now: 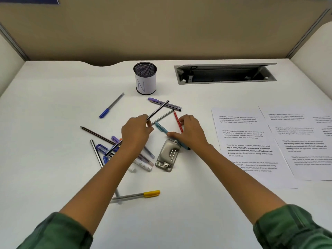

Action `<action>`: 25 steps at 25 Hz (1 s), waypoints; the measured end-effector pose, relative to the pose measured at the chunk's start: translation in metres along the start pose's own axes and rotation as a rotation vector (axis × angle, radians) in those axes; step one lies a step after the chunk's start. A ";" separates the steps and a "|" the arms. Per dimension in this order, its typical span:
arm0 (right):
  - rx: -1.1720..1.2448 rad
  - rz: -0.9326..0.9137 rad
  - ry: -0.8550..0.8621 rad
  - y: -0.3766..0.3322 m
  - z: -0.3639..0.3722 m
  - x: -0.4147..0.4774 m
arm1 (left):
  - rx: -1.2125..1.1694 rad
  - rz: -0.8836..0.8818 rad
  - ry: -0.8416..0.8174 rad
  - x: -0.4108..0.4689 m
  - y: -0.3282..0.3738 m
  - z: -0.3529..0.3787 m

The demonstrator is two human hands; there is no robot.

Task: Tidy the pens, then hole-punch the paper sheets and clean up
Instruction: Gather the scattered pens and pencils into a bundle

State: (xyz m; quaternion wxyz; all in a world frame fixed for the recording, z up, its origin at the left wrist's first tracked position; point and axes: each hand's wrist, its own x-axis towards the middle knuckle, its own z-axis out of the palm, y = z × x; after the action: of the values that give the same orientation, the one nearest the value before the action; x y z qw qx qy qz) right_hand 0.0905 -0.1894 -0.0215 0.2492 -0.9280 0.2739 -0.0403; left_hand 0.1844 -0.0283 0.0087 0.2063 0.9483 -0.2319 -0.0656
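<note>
Two hands: I see both reaching out over the white table (53,177), green sleeves at the near edge.
Left hand: my left hand (136,132) is pinched around a black pen (159,109), which rises from the fingertips and slants away toward the pen cup, its far end crossing over a purple pen (158,100).
Right hand: my right hand (190,131) rests low on the table with fingers curled at a red pen (178,123) and thumb by a light blue pen (161,128); I cannot tell whether it has closed on either.
Pen cup: a black mesh cup (145,78) wrapped in white paper marked N stands upright beyond both hands, nearer the left.
Loose pens: a cluster lies under and to the left of my left forearm, purple, blue, black and white ones overlapping; a blue-capped pen (111,106) lies apart at far left, a yellow-capped pen (138,194) lies near me, between my forearms.
Grey pen: one (162,116) lies between the two hands.
Hole punch: the metal punch (168,155) sits just beside my right wrist, on its inner side, touching the light blue pen's near end.
Paper sheets: printed sheets (248,141) lie flat to the right of my right arm, overlapping one another.
Cable hatch: an open tray (226,74) is set into the table at far right.
</note>
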 end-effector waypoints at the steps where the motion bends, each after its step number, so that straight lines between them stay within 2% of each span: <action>1: -0.019 0.000 -0.009 -0.002 0.000 0.002 | -0.008 0.010 -0.008 0.004 0.001 0.002; 7: -0.119 -0.049 -0.064 -0.005 -0.003 0.006 | -0.005 0.025 -0.016 0.025 0.007 0.016; 12: -0.321 -0.002 -0.127 -0.010 -0.002 0.010 | 0.098 -0.060 -0.138 0.038 0.011 0.028; 15: -0.314 0.019 -0.129 -0.013 0.001 0.009 | 0.056 -0.131 -0.179 0.037 0.017 0.033; 17: -0.227 0.060 -0.138 -0.011 -0.001 0.010 | 0.025 -0.074 -0.129 0.034 0.019 0.034; 20: -0.025 0.137 -0.110 -0.007 -0.008 0.015 | -0.178 -0.058 -0.053 0.030 0.023 0.022; 22: -0.100 0.055 -0.015 -0.008 -0.012 0.020 | -0.379 -0.087 -0.035 0.027 0.027 0.010; 25: -0.156 -0.098 0.150 -0.012 -0.014 0.038 | -0.519 -0.069 0.030 0.019 0.026 -0.005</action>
State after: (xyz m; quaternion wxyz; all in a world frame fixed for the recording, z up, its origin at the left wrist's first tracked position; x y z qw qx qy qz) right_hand 0.1252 -0.2070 -0.0065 0.1529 -0.9513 0.2481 -0.1001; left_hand 0.1913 -0.0565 0.0243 0.4439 0.8718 -0.1719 -0.1157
